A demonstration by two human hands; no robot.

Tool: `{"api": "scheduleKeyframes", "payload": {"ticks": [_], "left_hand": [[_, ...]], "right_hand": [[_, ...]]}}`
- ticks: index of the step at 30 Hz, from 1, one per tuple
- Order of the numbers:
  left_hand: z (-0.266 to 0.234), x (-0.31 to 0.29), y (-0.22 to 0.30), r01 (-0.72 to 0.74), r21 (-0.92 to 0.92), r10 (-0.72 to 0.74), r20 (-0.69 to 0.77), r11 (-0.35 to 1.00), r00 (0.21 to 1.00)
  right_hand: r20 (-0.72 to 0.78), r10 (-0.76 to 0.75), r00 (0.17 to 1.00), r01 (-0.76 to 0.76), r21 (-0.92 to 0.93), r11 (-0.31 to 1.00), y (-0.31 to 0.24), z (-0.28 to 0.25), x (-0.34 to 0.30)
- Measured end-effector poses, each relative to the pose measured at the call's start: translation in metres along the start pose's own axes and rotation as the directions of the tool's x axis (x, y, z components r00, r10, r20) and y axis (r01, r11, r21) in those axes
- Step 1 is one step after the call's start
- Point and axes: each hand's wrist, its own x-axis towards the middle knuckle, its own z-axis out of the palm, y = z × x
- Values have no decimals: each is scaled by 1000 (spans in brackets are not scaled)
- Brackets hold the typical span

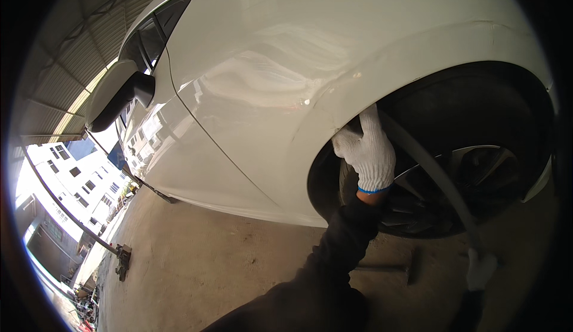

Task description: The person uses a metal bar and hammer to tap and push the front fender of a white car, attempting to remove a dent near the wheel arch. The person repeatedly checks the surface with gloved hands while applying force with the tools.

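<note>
At the lip of the wheel arch, we see our left hand (371, 153) in a white knitted glove, its thumb side set apart and its longer fingers (369, 122) reaching up behind the edge; the tips are hidden, so we cannot tell whether they pinch anything. Below and to the right of them, our blurred right hand (481, 270), gloved too, appears wrapped around the low end of a long grey bar (439, 178), whose upper end runs into the arch just beside the left fingers. Behind the bar sits the wheel (484, 166). Beneath the left fingers, a hammer-like tool (410, 266) lies on the ground (197, 248). Up and to the left of them spreads the white fender (280, 147), with a rippled dent (256, 81). We judge the work under way, not finished: the bar is set in the arch and the panel is uneven; what share is done we cannot tell. Farther left of the fingers come the side mirror (113, 96) and pale buildings (77, 174). We can read no brand, label or writing.
</note>
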Motion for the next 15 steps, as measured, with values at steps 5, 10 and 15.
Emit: {"api": "scheduleKeyframes", "payload": {"ticks": [5, 10, 15], "left_hand": [[3, -1, 4, -29, -27, 28, -39, 999, 999], [5, 2, -12, -161, -36, 159, -48, 986, 986], [7, -1, -5, -71, 4, 71, -109, 997, 992]], "right_hand": [[34, -48, 998, 46, 70, 996, -2, 19, 11], [6, -71, 997, 68, 203, 977, 5, 39, 16], [41, -41, 998, 40, 9, 999, -30, -39, 9]]}}
